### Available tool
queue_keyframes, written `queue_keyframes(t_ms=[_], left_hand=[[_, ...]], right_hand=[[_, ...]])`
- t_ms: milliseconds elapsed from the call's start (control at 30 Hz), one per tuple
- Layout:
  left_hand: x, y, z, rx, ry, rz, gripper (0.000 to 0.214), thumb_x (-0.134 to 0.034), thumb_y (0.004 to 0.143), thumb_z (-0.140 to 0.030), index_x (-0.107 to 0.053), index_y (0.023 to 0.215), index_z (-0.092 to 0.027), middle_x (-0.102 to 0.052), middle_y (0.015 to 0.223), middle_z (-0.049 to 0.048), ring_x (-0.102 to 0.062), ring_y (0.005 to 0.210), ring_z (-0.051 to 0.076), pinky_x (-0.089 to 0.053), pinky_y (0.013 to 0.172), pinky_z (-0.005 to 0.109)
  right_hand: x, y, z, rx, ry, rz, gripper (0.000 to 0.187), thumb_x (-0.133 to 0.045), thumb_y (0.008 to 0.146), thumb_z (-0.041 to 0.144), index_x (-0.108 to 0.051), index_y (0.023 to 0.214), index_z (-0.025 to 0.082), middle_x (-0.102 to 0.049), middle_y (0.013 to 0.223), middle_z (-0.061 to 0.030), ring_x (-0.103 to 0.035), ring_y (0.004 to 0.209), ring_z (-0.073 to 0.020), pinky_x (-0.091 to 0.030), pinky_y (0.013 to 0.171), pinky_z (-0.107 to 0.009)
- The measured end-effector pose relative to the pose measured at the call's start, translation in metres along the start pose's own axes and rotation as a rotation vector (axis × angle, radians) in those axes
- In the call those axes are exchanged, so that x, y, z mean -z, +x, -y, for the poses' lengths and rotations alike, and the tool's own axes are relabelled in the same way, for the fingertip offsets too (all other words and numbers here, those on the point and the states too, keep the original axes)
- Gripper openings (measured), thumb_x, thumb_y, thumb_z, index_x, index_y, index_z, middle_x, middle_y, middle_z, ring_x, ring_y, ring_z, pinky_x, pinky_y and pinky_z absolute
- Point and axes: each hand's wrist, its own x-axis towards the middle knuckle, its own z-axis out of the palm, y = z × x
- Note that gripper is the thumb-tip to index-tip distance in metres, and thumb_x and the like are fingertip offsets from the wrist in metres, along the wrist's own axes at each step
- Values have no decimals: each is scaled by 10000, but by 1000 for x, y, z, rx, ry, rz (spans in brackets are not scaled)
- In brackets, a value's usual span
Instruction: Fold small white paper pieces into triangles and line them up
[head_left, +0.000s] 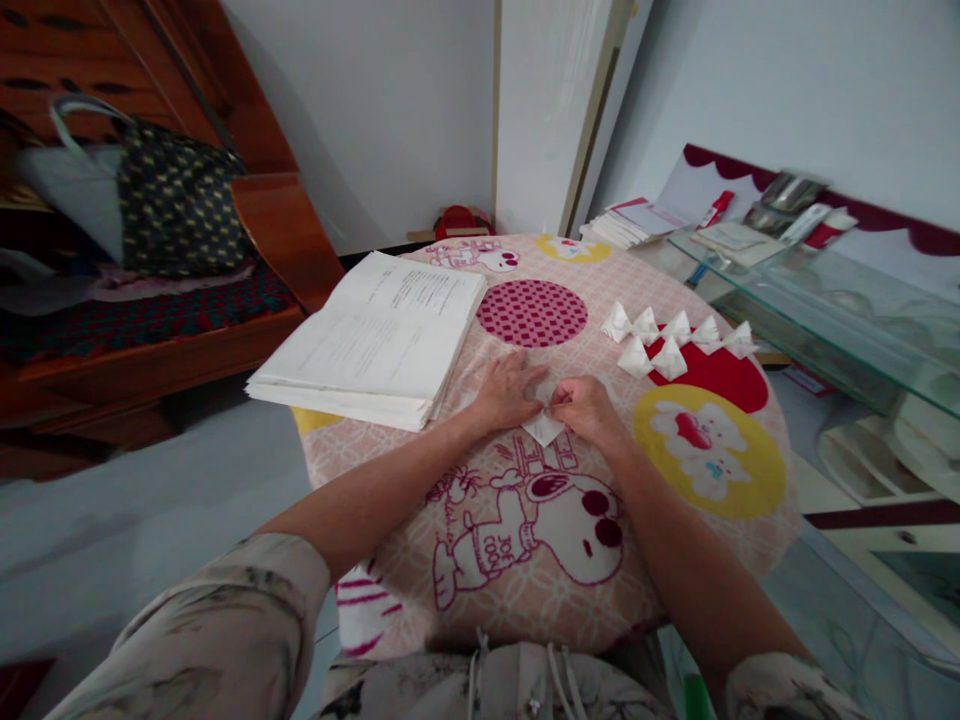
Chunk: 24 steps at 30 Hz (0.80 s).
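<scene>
A small white piece of folded paper (543,430) lies on the cloth-covered round table, its pointed corner towards me. My left hand (510,390) rests at its left side, fingers spread and lying low, fingertips touching the paper. From the right, my right hand (585,405) is closed in a pinch at the paper's upper edge; the curled fingers partly hide the fold. To the right of my hands stand several white folded paper pieces (670,358), pointed and set in two rows. A thick stack of printed sheets (375,340) lies to the left.
The round tablecloth (480,500) carries cartoon dog prints and coloured circles. A glass shelf (840,310) with small items borders the table at the right. A wooden bench (277,240) holding a dark patterned bag (176,200) stands at the left. A wall rises behind.
</scene>
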Motion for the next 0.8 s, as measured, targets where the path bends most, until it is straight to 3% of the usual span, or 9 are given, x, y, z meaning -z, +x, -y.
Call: queue_keyframes(t_ms=[167,333,600,700,800], left_hand=[[-5,2,0,44,0,-12,688,-739,810,-415,-554,1453,-256,-395,1607,140,-343,1486,412,-293,1204,615],[-2,2,4,38,4,18,708,-732,808,-354,-530,1478,-249,-367,1623,150,-329,1499,405,-308,1205,595],[14,-14,35,-52,56,47,716,-683,816,-215,-501,1506,-273,-355,1639,132,-300,1517,405,-282,1211,623],[20,-18,44,-94,9,56,731,-656,772,-113,-535,1483,-233,-412,1605,142,-363,1488,376,-336,1206,576],[21,-19,42,-102,-115,-72,637,-520,762,9,-642,1360,-174,-567,1477,131,-525,1368,270,-436,1164,455]], right_hand=[[0,0,-1,21,-17,-9,99,-652,716,111,-672,656,187,-610,544,12,-592,598,-153,-400,572,-242],[-1,0,0,8,-14,-11,88,-674,704,104,-669,652,175,-606,545,13,-585,588,-147,-389,570,-240],[-3,1,-2,-23,17,-18,90,-699,689,112,-661,633,171,-598,537,21,-567,560,-133,-387,553,-231],[-4,1,-3,-18,28,-15,92,-697,692,102,-663,636,167,-590,530,26,-568,555,-131,-389,554,-230],[-4,0,-4,8,30,-13,93,-702,702,101,-670,641,164,-604,548,20,-580,571,-137,-398,566,-234]])
